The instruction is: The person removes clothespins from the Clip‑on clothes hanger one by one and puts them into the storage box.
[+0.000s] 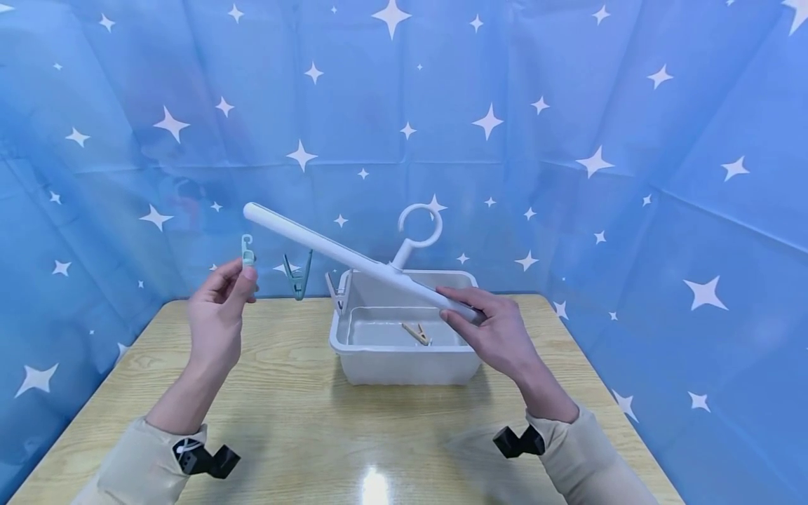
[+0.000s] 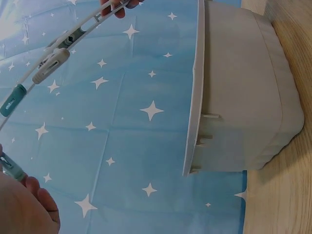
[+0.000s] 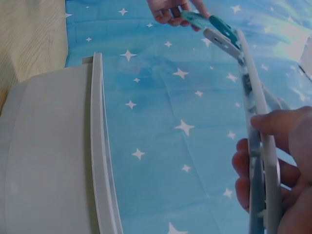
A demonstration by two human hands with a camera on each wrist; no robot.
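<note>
My left hand (image 1: 217,312) pinches a pale green clothespin (image 1: 248,254) between thumb and fingers, its small hook pointing up. My right hand (image 1: 499,333) grips the lower right end of a white clip hanger (image 1: 341,251), a slotted bar with a ring-shaped hook. The bar tilts, its left end raised near the pale green clothespin. From it hang a dark green clothespin (image 1: 299,278) and a light grey clothespin (image 1: 336,293). In the left wrist view, another grey-green clip (image 2: 72,38) sits along the bar's underside, closer to the right hand.
Below the hanger, a light grey basin (image 1: 404,366) stands on the wooden table (image 1: 278,400). Inside it lies a beige clothespin (image 1: 416,334). A blue curtain (image 1: 379,91) with white stars surrounds the back and sides.
</note>
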